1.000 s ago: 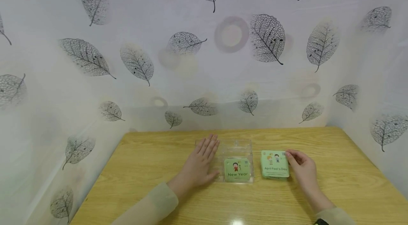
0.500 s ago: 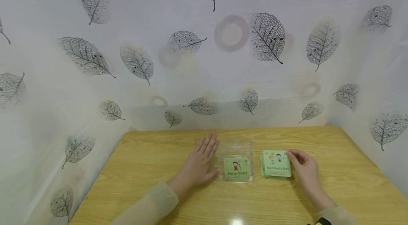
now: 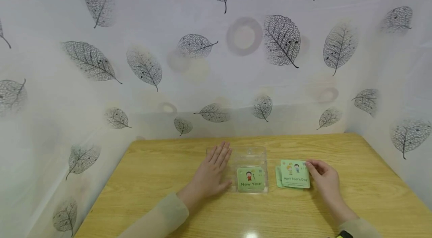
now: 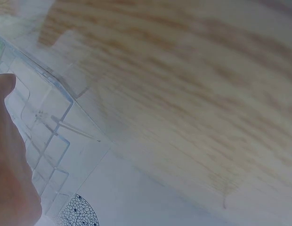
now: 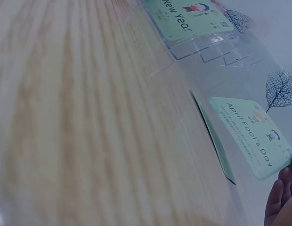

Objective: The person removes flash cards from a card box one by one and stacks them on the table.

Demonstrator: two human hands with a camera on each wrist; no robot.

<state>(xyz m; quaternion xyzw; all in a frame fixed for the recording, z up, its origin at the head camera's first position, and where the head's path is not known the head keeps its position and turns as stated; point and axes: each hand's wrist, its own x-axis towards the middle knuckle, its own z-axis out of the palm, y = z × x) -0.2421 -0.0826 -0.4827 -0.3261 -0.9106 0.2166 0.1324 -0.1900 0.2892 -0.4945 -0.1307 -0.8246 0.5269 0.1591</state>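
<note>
My left hand (image 3: 212, 174) lies flat with straight fingers over the left part of a clear plastic box (image 3: 250, 151). A green New Year card (image 3: 251, 178) sits in the box's front right compartment. To the right, my right hand (image 3: 324, 178) pinches the upper right corner of a green April Fool's Day card (image 3: 295, 173) between thumb and fingers. In the right wrist view that card is raised above another green card (image 5: 213, 134) lying on the table. The lower card's face is mostly covered in the head view.
The wooden table (image 3: 162, 163) runs back to a white curtain (image 3: 189, 80) printed with dark leaves, which also encloses both sides. In the left wrist view the box's clear dividers (image 4: 54, 141) show beside the hand.
My right hand has drawn the April Fool's Day card slightly to the right, baring the left edge of the card beneath. The left hand stays in place on the box.
</note>
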